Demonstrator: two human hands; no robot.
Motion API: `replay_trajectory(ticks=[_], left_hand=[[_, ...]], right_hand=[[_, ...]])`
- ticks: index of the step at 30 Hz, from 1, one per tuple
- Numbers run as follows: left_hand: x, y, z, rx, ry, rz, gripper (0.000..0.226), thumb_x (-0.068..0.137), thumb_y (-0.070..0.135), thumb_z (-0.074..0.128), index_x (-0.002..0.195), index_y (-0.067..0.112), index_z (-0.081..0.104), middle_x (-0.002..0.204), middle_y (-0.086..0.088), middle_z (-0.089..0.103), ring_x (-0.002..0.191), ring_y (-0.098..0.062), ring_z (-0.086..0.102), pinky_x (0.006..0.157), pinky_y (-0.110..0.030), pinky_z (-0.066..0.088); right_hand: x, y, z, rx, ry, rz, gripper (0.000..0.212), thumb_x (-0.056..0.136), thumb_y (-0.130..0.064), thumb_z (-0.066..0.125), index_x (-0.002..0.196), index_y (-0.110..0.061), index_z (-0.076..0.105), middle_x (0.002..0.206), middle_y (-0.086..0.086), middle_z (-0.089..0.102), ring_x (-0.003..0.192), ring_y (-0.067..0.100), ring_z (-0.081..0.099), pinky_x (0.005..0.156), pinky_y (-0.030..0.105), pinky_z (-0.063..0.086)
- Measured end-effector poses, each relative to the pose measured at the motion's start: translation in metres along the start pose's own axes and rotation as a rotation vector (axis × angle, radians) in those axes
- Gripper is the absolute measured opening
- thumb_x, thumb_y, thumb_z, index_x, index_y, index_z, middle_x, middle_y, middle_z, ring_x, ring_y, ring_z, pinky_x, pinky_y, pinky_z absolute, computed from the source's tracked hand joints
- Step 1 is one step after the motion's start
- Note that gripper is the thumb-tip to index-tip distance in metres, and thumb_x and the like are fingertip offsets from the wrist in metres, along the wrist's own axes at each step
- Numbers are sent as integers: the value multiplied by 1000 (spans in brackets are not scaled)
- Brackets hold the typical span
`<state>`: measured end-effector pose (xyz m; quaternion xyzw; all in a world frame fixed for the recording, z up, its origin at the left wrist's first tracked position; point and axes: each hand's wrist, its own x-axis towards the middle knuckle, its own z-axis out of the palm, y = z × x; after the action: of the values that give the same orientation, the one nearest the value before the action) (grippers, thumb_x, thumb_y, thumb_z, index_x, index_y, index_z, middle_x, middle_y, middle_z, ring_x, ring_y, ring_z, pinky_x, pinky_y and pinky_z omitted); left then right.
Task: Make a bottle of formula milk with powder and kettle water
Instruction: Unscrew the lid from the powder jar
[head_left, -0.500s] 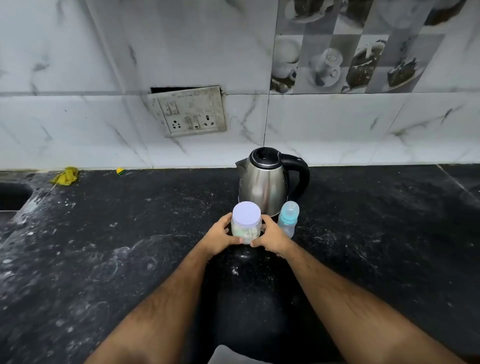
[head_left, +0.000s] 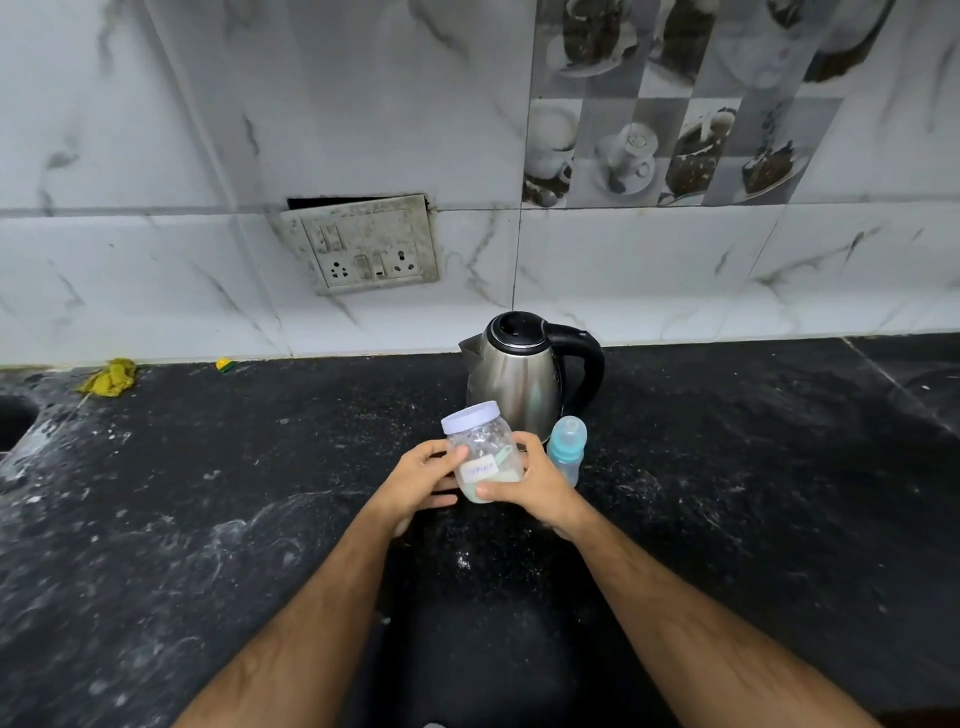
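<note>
Lifted off the desk (head_left: 208, 519) since half a second ago, the jar (head_left: 483, 457) now tilts lid-left at the scene's centre, probably readied for unscrewing. Right hand (head_left: 535, 486) wraps its base; left hand (head_left: 421, 483) touches its side, fingers half curled. Bottle (head_left: 567, 449) stands at three o'clock, kettle (head_left: 524, 374) at twelve.

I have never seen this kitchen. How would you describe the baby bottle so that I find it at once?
Look at the steel kettle standing on the black counter below the wall socket plate. Just in front of its black handle side stands the baby bottle, upright, to the right of the right hand. It is the small pale blue one with a teat top, unlike the clear powder jar with a white lid held beside it.
</note>
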<state>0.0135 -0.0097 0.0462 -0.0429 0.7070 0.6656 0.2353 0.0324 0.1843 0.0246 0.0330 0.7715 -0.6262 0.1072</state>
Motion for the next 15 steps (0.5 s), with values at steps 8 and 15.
replay_trajectory(ticks=[8,15], left_hand=[[-9,21,-6,112,6,73,59,86,70,45,117,22,60,112,6,73,105,-9,68,95,-38,49],[-3,46,-6,-44,-123,206,54,85,47,60,131,20,54,122,-11,67,109,-22,66,94,-36,54]], right_hand=[[-26,-38,8,106,-72,-166,48,71,-9,84,112,-24,63,100,1,74,92,12,69,81,41,55],[-50,-45,22,164,-233,-52,42,73,-29,78,110,-42,62,99,-10,72,93,10,68,76,41,55]])
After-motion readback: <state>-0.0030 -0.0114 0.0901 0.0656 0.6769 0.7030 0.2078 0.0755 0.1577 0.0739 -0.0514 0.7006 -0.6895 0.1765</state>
